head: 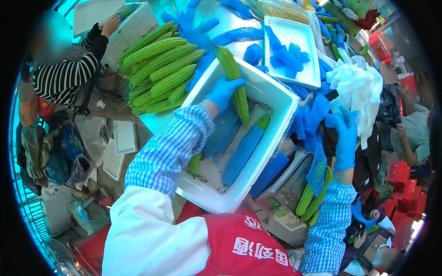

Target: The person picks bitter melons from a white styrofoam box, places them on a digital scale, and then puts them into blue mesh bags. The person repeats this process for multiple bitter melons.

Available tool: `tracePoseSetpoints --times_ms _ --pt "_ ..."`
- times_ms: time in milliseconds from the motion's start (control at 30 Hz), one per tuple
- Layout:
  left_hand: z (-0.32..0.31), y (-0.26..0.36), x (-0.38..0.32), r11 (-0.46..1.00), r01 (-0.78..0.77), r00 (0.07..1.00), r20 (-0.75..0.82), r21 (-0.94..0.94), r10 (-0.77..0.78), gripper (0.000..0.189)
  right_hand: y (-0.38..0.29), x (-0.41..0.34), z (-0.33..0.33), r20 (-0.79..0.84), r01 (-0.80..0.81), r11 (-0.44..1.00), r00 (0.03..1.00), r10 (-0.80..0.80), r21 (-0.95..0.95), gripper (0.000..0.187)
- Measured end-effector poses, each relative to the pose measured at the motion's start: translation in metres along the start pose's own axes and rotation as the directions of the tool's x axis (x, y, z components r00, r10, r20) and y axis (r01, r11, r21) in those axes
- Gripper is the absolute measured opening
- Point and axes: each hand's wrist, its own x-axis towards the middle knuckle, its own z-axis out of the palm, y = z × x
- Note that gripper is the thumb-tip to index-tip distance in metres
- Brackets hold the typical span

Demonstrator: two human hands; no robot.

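My left hand [224,93], in a blue glove, grips a bitter melon [234,82] above a white foam box [288,100]. Inside the box lies a bitter melon in a blue foam net sleeve [243,155], with another net-covered bundle under my left forearm. Gloved in blue too, my right hand [344,136] is raised beside loose blue foam nets [316,110]; its fingers touch or hold some netting, which I cannot make out clearly. Below it, several bitter melons [314,196], partly netted, lie beside a digital scale [276,203].
A pile of bare bitter melons [162,65] lies left of the box. A shallow white foam tray [312,62] with nets stands beyond it. At upper left a co-worker [65,72] reaches into another foam box [138,34]. White gloves or cloths [355,89] hang at right.
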Motion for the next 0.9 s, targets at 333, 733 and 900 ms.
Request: tracePoseSetpoints --times_ms 333,733,900 --pt "-0.040 0.136 -0.128 0.871 -0.491 0.852 0.209 0.002 0.479 0.054 0.002 -0.044 0.185 0.723 0.751 0.592 0.579 -0.378 -0.292 0.033" --pt "-0.098 0.106 -0.217 0.714 -0.648 0.761 0.198 0.264 0.617 0.032 0.060 -0.051 0.292 0.972 0.963 -0.145 0.233 0.019 -0.228 0.014" --pt "-0.102 0.108 -0.210 0.727 -0.685 0.712 0.260 0.048 0.653 0.035 -0.012 0.002 0.206 0.880 0.923 0.099 0.385 -0.277 -0.372 0.013"
